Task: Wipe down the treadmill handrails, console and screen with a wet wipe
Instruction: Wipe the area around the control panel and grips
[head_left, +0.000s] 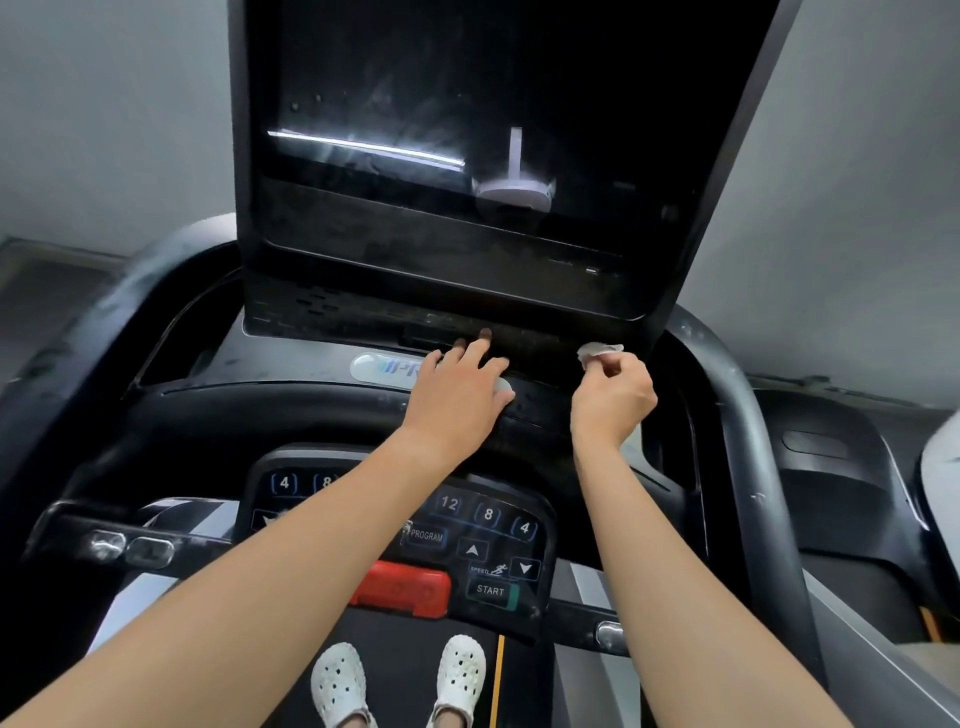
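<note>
The treadmill's big dark screen (441, 130) rises ahead, smeared with streaks and reflecting a light. Below it lies the black console (291, 364) with a logo badge. My right hand (613, 395) pinches a small crumpled white wet wipe (597, 351) against the ledge under the screen's lower right corner. My left hand (462, 389) rests flat on the console's middle, its fingers straight and reaching to the ledge. The button panel (483, 525) with START and a red stop key sits nearer me. The right handrail (748, 441) curves down beside my right arm.
The left handrail (78, 364) curves along the left. Pulse grips (130, 548) sit on the front bar. My feet in white clogs (400, 680) stand on the belt. A second machine (852, 493) stands to the right, and grey walls lie behind.
</note>
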